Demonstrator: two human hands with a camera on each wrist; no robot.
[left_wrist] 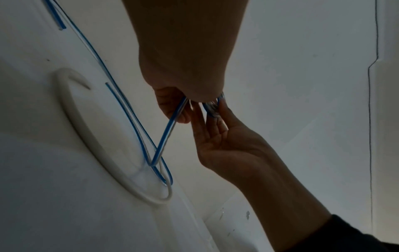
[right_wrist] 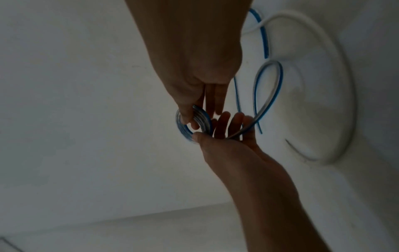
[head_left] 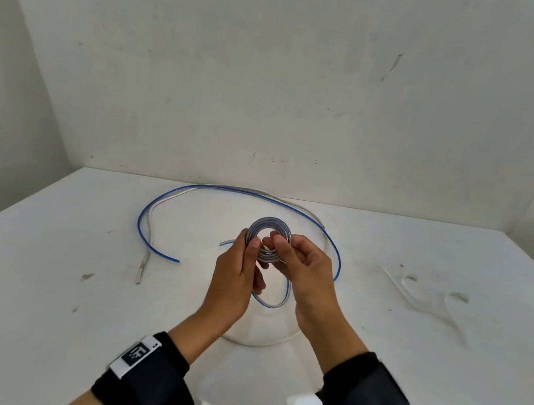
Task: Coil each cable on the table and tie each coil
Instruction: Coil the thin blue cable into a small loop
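A small coil (head_left: 269,237) of clear cable with a blue stripe is held above the table between both hands. My left hand (head_left: 250,248) pinches its left side and my right hand (head_left: 281,246) pinches its right side. The cable's loose length (head_left: 140,218) arcs across the table behind the hands and ends at the left. A short loop (head_left: 270,301) of it hangs below the hands. In the right wrist view the right hand (right_wrist: 200,112) and the left hand (right_wrist: 215,131) both grip the coil (right_wrist: 183,129). The left wrist view shows a strand (left_wrist: 170,127) dropping from the left hand (left_wrist: 190,102).
A white cable (head_left: 150,233) lies uncoiled on the white table (head_left: 35,306), curving along the back and looping near my wrists (head_left: 258,343). Faint pale marks or strips (head_left: 419,287) lie at the right. White walls close in the back and both sides.
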